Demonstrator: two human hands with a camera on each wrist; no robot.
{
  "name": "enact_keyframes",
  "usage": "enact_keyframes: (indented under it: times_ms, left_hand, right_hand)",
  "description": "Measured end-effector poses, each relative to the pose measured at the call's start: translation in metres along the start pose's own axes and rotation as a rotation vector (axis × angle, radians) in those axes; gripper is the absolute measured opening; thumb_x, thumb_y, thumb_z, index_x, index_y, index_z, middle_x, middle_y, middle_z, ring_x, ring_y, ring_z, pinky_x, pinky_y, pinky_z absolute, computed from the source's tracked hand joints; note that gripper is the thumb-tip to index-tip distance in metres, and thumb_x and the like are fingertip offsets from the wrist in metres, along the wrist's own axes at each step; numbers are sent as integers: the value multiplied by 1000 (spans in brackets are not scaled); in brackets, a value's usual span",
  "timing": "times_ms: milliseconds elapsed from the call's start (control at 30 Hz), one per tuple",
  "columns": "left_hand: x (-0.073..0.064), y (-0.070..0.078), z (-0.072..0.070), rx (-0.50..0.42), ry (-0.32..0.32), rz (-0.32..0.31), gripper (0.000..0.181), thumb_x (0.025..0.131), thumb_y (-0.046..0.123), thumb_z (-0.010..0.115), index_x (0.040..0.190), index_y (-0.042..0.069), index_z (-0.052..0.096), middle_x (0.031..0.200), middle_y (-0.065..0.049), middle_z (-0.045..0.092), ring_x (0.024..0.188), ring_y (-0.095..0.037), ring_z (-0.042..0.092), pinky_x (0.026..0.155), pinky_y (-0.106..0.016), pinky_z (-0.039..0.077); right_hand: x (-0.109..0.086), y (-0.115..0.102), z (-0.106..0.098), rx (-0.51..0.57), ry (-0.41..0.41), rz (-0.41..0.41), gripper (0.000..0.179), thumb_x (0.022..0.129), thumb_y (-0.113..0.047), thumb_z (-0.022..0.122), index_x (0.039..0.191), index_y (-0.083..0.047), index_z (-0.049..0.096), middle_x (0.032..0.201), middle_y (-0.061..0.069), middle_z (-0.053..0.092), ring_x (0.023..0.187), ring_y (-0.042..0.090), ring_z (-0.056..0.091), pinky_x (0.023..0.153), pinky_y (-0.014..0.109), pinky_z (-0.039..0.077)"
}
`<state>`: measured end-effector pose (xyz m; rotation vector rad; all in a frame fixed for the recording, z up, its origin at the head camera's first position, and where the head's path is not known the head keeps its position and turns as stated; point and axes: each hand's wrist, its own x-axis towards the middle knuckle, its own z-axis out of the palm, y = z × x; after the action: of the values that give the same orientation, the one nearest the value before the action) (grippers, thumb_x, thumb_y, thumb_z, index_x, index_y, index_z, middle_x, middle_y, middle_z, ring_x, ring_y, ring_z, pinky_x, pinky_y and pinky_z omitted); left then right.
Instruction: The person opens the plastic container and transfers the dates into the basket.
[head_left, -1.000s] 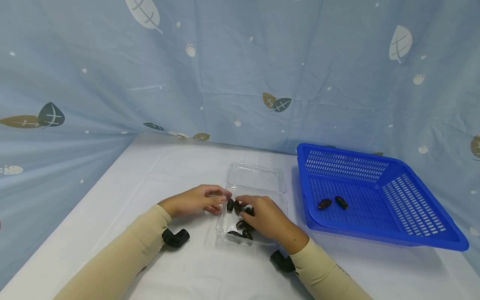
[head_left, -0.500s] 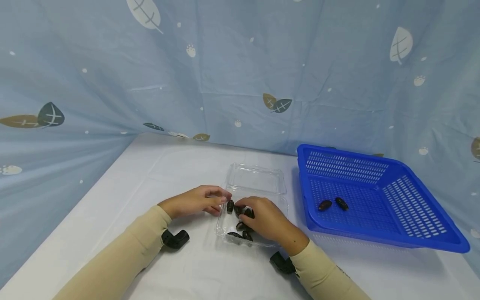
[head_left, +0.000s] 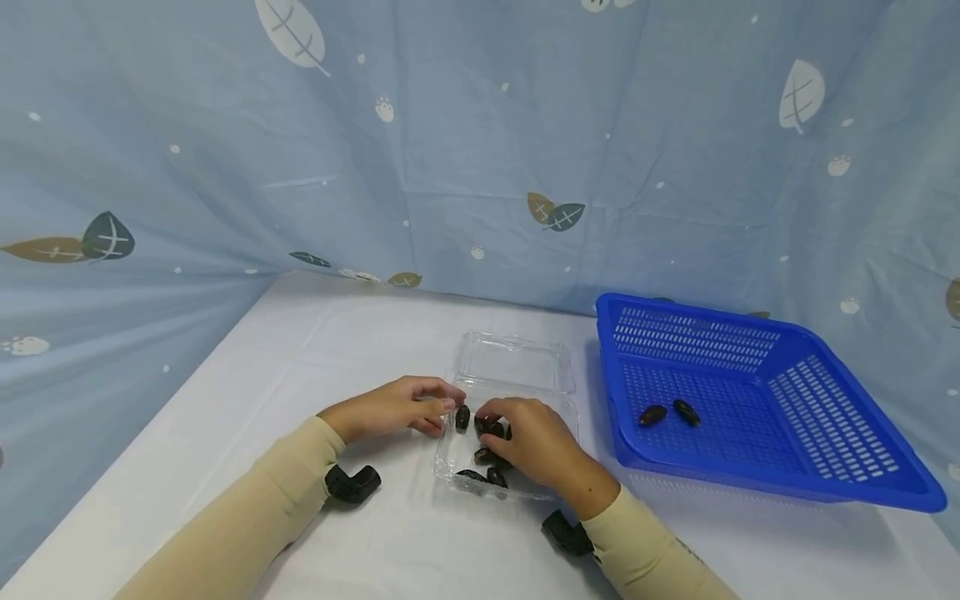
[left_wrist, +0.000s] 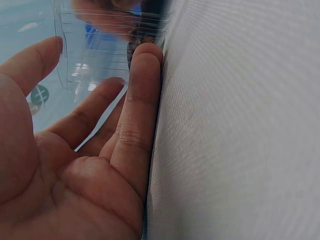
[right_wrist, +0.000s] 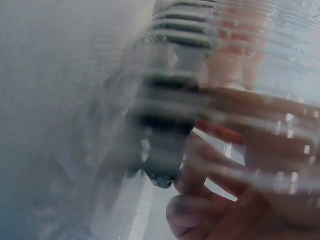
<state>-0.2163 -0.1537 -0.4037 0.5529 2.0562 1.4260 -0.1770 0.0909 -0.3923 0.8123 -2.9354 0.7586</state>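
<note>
In the head view a clear plastic clamshell box (head_left: 517, 392) lies with its lid laid back on the table. Several dark brown dates are in its near half, one date (head_left: 462, 417) by the left wall and another date (head_left: 497, 477) near the front. My right hand (head_left: 536, 442) reaches into the box and pinches a date (head_left: 481, 423) between thumb and fingers, which partly cover it. My left hand (head_left: 397, 407) is at the box's left side, fingers extended and fingertips by its edge, holding nothing. The left wrist view shows these fingers (left_wrist: 137, 100) lying along the table beside the clear wall.
A blue perforated basket (head_left: 705, 333) stands to the right, with two dates (head_left: 653, 415) on its floor. Black curved pieces (head_left: 353, 484) sit at both wrists. A blue leaf-patterned cloth (head_left: 480, 167) hangs behind the white table (head_left: 360, 333).
The date at my right fingers has shifted slightly right, away from the one by the left wall. My left hand stays at the box. The head view has tilted slightly.
</note>
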Motion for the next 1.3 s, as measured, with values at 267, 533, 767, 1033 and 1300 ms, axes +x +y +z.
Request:
enact_keyframes:
  times_ms: [267,533,767,1033,1300]
  left_hand:
    - [1,1,2,-11,5,-7,48,103,38,56,141,9,54,148,-11,51,104,-20,70,97,-34,56]
    - [1,1,3,-18,-6,0,48,102,37,57,140,8,55,149,-11,50,104,-21,70,96,-34,56]
    - [-2,-3,3,2,14,-14,46,102,36,57,140,10,55,146,-10,53,100,-20,71,97,-35,55]
    - [-3,0,2,-8,9,1,45,103,35,57,139,9,56,145,-12,53,101,-20,70,95,-34,57]
    - [0,-2,1,-3,10,2,47,102,37,58,139,10,56,145,-12,54,102,-20,70,95,-34,56]
  right_hand:
    - [-1,0,-1,-11,39,-10,21,89,-13,72,109,-15,77,110,1,76,101,16,71,85,37,59]
    - [-4,-2,-5,2,79,-28,20,89,-9,72,106,-16,78,102,-2,77,54,0,44,52,19,42]
    - [-3,-4,-9,176,62,-57,20,89,-4,69,106,-10,78,100,2,77,56,-1,51,49,19,47]
    - [-1,1,-13,453,-16,55,18,92,-4,66,107,-6,77,101,8,75,56,8,56,48,25,51]
    - [-5,-2,-27,551,-51,101,19,95,-9,65,110,-9,77,96,10,74,49,11,52,42,23,41]
